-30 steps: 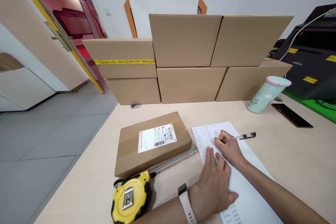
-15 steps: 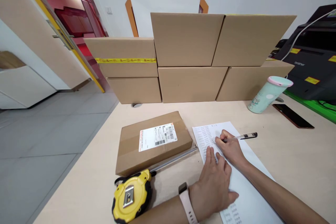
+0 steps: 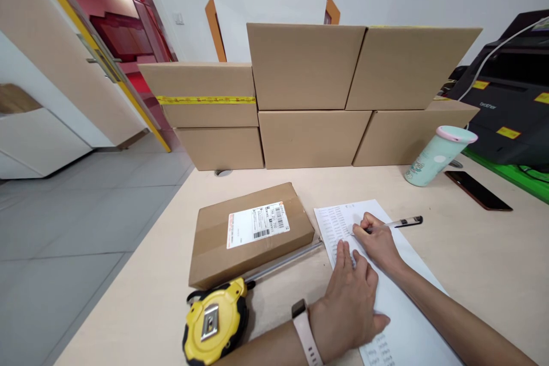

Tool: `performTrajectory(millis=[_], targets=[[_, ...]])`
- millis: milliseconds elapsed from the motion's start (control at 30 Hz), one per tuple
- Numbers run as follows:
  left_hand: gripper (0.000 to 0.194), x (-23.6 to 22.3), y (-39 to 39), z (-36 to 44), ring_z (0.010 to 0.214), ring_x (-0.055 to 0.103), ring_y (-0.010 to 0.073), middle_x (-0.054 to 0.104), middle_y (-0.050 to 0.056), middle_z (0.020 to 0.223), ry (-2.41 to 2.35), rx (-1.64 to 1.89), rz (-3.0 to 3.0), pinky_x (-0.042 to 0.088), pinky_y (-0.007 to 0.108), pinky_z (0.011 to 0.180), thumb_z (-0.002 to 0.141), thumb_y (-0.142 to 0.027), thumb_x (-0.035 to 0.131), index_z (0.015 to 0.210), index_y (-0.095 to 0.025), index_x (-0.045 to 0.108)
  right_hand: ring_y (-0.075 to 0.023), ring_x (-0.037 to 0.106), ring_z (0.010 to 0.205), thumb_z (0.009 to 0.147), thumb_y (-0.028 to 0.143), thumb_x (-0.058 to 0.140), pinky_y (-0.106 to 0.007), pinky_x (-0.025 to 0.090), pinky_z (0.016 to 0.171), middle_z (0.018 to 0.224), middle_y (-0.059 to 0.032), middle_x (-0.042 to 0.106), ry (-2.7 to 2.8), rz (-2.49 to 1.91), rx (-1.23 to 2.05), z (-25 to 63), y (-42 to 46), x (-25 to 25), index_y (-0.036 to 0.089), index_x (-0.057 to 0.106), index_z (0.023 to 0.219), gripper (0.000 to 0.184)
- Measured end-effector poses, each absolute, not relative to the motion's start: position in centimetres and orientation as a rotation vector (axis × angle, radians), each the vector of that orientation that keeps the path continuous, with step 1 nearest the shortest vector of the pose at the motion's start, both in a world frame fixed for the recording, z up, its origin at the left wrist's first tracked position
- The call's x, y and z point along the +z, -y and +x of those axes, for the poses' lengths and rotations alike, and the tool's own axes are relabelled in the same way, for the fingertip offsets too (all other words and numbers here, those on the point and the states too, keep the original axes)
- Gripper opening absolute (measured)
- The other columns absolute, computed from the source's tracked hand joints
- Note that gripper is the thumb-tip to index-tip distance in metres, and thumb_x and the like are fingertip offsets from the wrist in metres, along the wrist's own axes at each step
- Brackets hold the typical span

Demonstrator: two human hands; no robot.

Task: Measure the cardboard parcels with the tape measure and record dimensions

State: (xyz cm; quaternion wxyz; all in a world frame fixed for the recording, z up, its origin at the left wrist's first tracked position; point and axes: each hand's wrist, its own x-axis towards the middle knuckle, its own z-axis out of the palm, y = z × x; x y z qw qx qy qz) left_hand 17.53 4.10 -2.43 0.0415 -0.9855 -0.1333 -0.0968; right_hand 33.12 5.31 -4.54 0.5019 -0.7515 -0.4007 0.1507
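Observation:
A pen (image 3: 405,222) is pinched in my right hand (image 3: 377,243), its tip down on a sheet of paper (image 3: 412,297) with columns of small writing. My left hand (image 3: 349,303), wearing a pink-strapped watch (image 3: 305,331), lies flat on the same sheet with its fingers stretched out. Left of the paper sits a taped cardboard parcel (image 3: 253,234) with a white shipping label (image 3: 258,225). A yellow and black tape measure (image 3: 214,320) rests in front of the parcel, its blade (image 3: 285,260) pulled out along the parcel's near edge.
Stacked cardboard boxes (image 3: 315,137) form a wall along the back of the table. To the right stand a mint-green cup (image 3: 440,157), a dark phone (image 3: 478,190) and a black printer (image 3: 501,108) on a green base. The table's left edge drops to a grey tiled floor.
The outer end of the pen has shifted very slightly to the right. My left hand, the parcel and the tape measure stay in place.

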Motion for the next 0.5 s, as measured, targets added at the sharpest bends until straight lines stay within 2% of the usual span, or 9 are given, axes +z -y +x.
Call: performTrajectory(millis=[267,500], targets=[[0.072,-1.93,-4.36,17.62,0.125,0.046,0.0395,0.059,0.023,0.123,0.401,-0.255,-3.041,0.018,0.057,0.111,0.084,-0.065,0.042,0.117,-0.004,0.057,-0.0104,0.032,0.049,0.069,0.028,0.056,-0.024,0.027,0.046,0.051,0.0077,0.033,0.985,-1.821,0.368,33.04,-5.33,-4.46,0.024,0.033,0.056,0.027],[0.073,-2.25,-4.30,17.58,0.125,0.046,0.0435,0.058,0.024,0.123,0.412,-0.276,-3.046,0.018,0.058,0.111,0.083,-0.066,0.041,0.117,-0.003,0.057,-0.0102,0.031,0.049,0.067,0.025,0.055,-0.024,0.027,0.046,0.050,0.0082,0.033,0.980,-1.829,0.363,33.26,-5.32,-4.63,0.024,0.033,0.055,0.025]])
